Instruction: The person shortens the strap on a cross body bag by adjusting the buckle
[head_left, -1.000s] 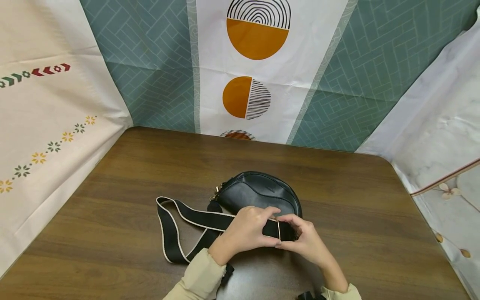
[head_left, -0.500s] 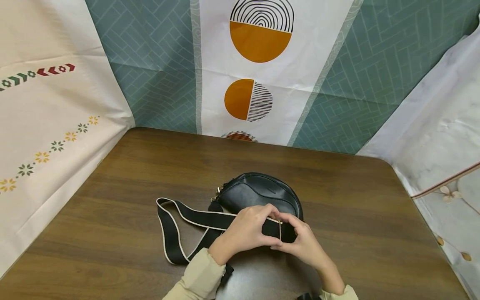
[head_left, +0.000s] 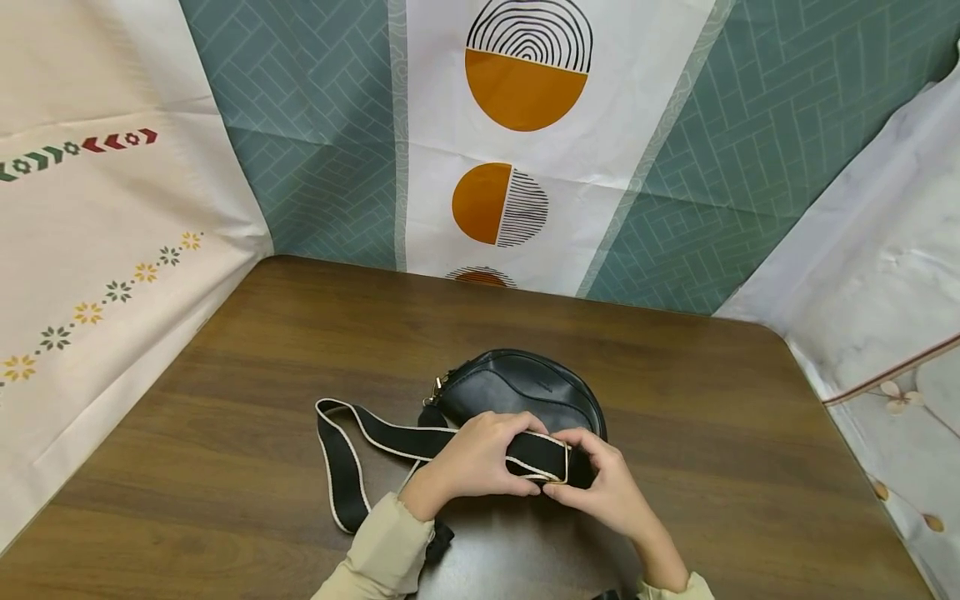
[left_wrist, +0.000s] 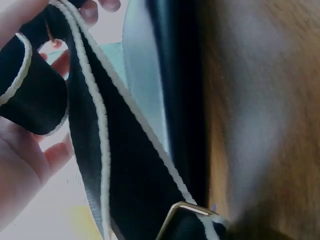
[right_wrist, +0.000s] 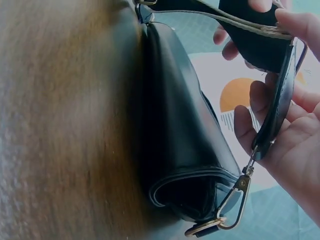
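Observation:
A black half-moon shoulder bag lies on the table behind both hands. Its black strap has white edging and loops out to the left. My left hand grips the strap between thumb and fingers. Just to the right, my right hand pinches the strap end around a gold slider buckle. In the right wrist view, a gold clasp links the strap's leather end to the bag. Another gold buckle sits lower on the strap in the left wrist view.
The brown wooden table reaches back to a patterned cloth backdrop. White cloths hang on the left and right sides.
My left hand has slid a little left along the strap, widening the stretch between the hands. The strap now twists near the buckle, showing a second layer. The right hand stays nearly in place.

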